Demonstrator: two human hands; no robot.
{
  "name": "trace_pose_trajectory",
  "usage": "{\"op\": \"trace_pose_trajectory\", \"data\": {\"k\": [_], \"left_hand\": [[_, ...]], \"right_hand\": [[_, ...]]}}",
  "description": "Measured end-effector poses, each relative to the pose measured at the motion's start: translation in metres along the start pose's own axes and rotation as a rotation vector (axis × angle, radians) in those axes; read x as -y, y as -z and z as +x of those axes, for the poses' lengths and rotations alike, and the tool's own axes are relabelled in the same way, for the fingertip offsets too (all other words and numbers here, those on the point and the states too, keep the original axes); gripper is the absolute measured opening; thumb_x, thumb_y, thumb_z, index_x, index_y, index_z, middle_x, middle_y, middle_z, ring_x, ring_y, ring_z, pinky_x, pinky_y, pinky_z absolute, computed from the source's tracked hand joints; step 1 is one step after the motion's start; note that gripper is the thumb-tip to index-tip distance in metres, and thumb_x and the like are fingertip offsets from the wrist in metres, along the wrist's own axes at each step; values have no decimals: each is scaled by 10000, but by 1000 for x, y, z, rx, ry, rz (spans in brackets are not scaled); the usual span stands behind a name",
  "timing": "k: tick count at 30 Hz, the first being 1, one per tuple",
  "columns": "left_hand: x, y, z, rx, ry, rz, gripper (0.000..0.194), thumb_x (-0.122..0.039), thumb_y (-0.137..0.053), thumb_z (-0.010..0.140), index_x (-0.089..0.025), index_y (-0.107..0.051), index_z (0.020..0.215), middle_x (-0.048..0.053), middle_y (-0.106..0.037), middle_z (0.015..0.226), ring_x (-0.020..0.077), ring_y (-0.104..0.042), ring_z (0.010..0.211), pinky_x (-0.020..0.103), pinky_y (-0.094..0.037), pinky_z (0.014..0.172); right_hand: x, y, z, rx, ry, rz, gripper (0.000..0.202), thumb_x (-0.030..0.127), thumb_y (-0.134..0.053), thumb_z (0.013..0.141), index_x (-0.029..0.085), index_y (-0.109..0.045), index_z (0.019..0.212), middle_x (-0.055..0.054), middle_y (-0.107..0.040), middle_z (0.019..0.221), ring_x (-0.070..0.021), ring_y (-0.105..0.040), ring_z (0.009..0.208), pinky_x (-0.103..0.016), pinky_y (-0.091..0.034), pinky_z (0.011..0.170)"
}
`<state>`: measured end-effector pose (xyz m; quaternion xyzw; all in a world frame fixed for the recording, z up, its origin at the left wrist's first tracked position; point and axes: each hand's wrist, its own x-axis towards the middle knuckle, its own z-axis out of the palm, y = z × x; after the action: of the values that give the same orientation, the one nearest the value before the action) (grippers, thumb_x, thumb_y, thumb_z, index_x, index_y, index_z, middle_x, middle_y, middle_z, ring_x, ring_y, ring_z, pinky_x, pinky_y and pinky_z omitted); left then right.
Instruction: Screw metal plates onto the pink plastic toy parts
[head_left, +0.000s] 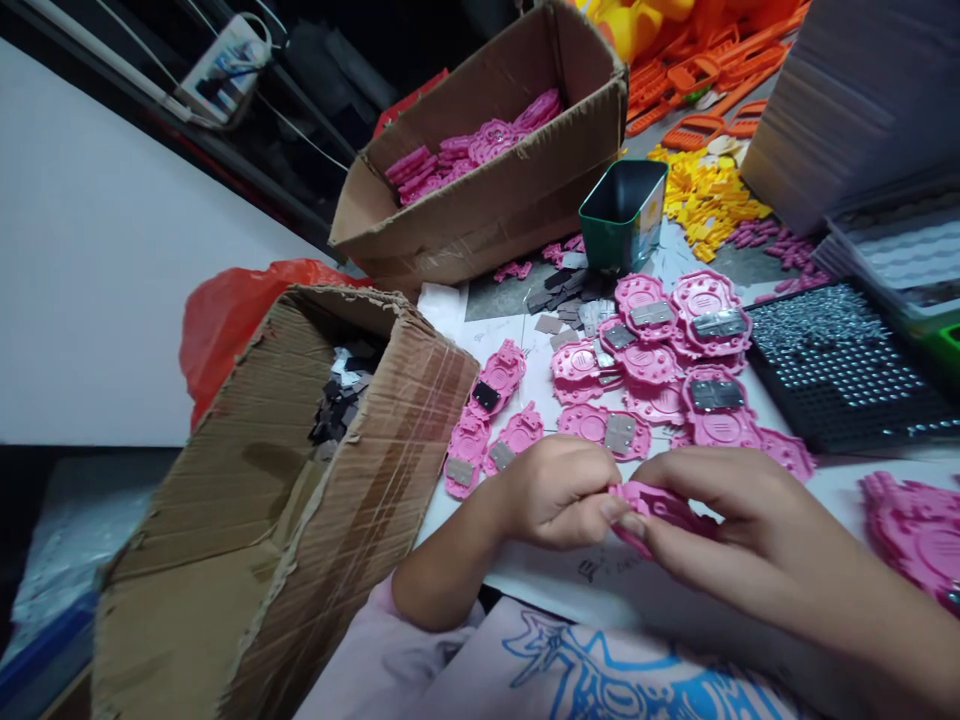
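Observation:
Both my hands grip one pink plastic casing (664, 508) above the near edge of the white table. My left hand (566, 495) pinches its left end between thumb and curled fingers. Around its right side my right hand (720, 520) is closed, the thumb pressed close to the left thumb. Fingers cover much of the casing, so its inner face is mostly hidden. Just beyond my hands lie several pink casings (649, 365), many with a flat metal plate (720, 324) on them. A smaller group of casings (499, 375) lies to the left, one bearing a black plate (486, 397).
A cardboard box (360, 520) with dark plates stands at left; another box (510, 225) behind holds pink parts. Near a green tin (624, 215) are loose plates (574, 295) and yellow parts (705, 195). A black screw tray (840, 370) and more casings (919, 535) lie right.

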<state>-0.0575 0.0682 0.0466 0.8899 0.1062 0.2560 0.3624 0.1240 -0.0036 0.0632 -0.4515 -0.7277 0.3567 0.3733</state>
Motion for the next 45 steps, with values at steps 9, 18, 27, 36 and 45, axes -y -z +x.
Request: {"op": "trace_pose_trajectory", "data": {"k": [9, 18, 27, 36, 45], "left_hand": [[8, 5, 2, -256, -109, -124, 165, -299, -567, 852, -179, -550, 964, 67, -624, 815, 156, -601, 771, 292, -508, 706], [1, 2, 0, -411, -107, -124, 151, -203, -587, 848, -183, -589, 998, 57, -609, 870, 156, -619, 834, 309, -536, 738], [-8, 3, 2, -446, -265, 239, 150, -190, -521, 867, -114, -578, 983, 85, -586, 885, 171, -589, 862, 348, -544, 770], [-10, -2, 2, -441, -243, 264, 121, -218, -520, 873, -158, -555, 972, 50, -586, 849, 150, -607, 817, 321, -554, 742], [-10, -2, 2, -435, -259, 266, 160, -174, -526, 863, -114, -560, 1008, 75, -583, 875, 165, -599, 827, 354, -558, 745]], "right_hand": [[-9, -3, -4, -256, 333, -300, 151, 151, -482, 879, 152, -500, 1029, -43, -572, 941, -94, -525, 860, -243, -433, 754], [-5, -10, -3, -325, 259, -193, 290, 99, -484, 854, 162, -473, 1137, -81, -518, 1087, -127, -496, 1039, -264, -440, 868], [-7, -10, 1, -344, 387, -241, 316, 48, -545, 820, 126, -480, 1119, -97, -509, 1064, -162, -480, 1052, -322, -411, 922], [-2, -13, -1, -355, 377, -190, 263, -16, -479, 810, 97, -465, 1047, -88, -510, 991, -127, -475, 986, -299, -400, 905], [-2, -12, 0, -358, 325, -76, 197, 21, -496, 827, 105, -493, 1005, -55, -517, 959, -82, -478, 954, -236, -401, 863]]}}
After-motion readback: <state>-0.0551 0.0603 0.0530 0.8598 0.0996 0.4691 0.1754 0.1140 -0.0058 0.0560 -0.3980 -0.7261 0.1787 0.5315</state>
